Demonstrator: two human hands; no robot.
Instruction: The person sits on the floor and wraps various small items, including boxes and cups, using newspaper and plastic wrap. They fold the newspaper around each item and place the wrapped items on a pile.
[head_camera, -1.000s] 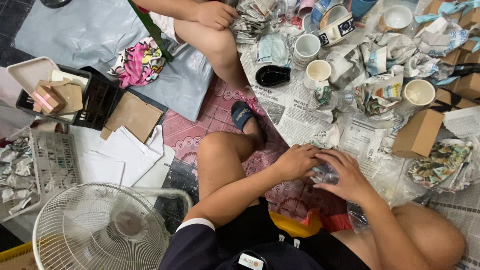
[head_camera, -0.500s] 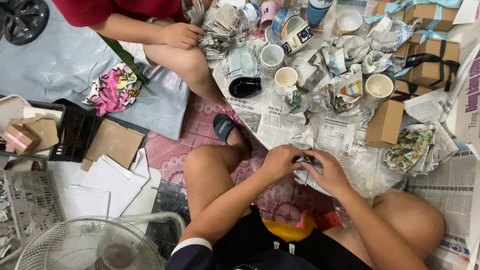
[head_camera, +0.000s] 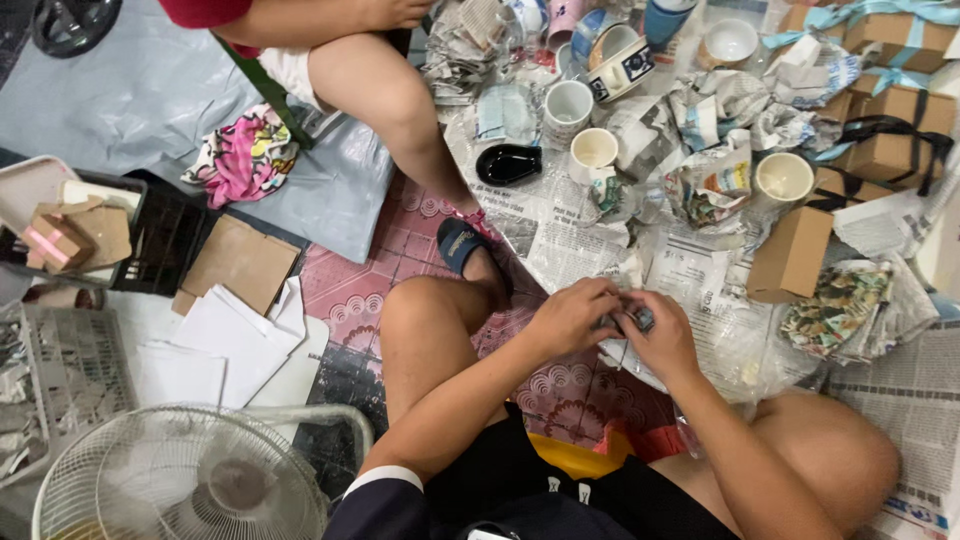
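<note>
Both hands, the left hand (head_camera: 568, 318) and right hand (head_camera: 660, 338), close together around a small shiny thing (head_camera: 640, 319), keeping it just above the spread newspaper (head_camera: 570, 240) near the white cups (head_camera: 593, 150).

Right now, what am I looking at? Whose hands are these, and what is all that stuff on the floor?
This is one picture, taken by a camera worn on a person's head, looking down. So you see that person's own knees and two bare hands. The left hand and right hand meet around a small item; it is too hidden to tell what it is. They sit on a floor spread with newspaper. On it lie white cups, paper-wrapped bundles and brown boxes. To the side are white sheets, a piece of cardboard and a fan. The leg at the top belongs to another person sitting nearby.
</note>
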